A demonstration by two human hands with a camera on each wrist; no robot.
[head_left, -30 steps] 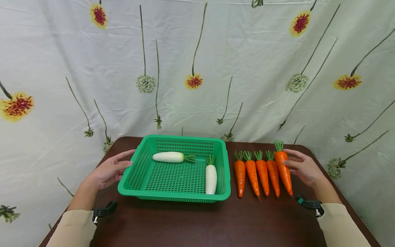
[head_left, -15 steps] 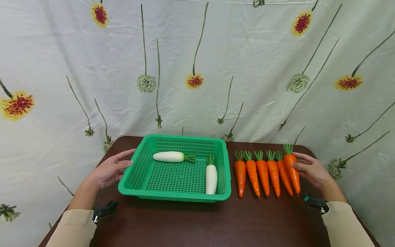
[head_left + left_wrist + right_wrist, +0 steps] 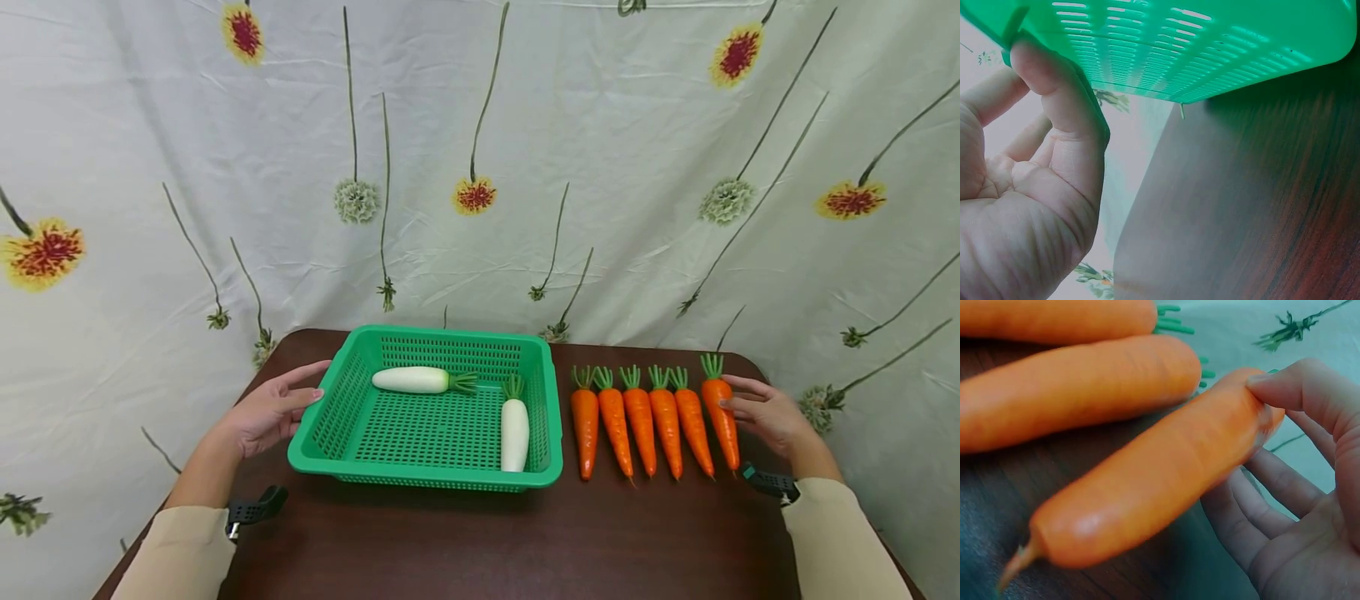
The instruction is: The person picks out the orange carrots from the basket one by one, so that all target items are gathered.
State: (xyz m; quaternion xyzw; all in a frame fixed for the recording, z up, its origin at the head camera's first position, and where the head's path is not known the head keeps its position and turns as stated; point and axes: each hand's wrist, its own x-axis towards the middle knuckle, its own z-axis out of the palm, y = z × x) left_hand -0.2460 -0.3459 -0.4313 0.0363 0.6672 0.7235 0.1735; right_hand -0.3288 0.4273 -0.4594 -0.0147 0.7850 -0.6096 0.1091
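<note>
In the head view my left hand (image 3: 268, 411) is at the left rim of a green plastic basket (image 3: 420, 477), with the thumb on the rim. The left wrist view shows the thumb (image 3: 1063, 94) against the basket's edge. Inside the basket, one white radish (image 3: 408, 380) lies crosswise and another white radish (image 3: 513, 435) points lengthwise along the right side. My right hand (image 3: 770, 417) pinches an orange carrot (image 3: 722, 421) near its green top, between thumb and fingers. This carrot slants at the right end of a row of carrots (image 3: 640, 429), apart from the nearest one.
Brown table (image 3: 480, 542) under everything, with its far edge against a white cloth (image 3: 420, 108) printed with flowers. The carrot row stands close to the basket's right side, green tops toward the cloth.
My right hand has moved right with a carrot, and another carrot behind it has come into full view at the row's end. The left hand and basket look unmoved.
</note>
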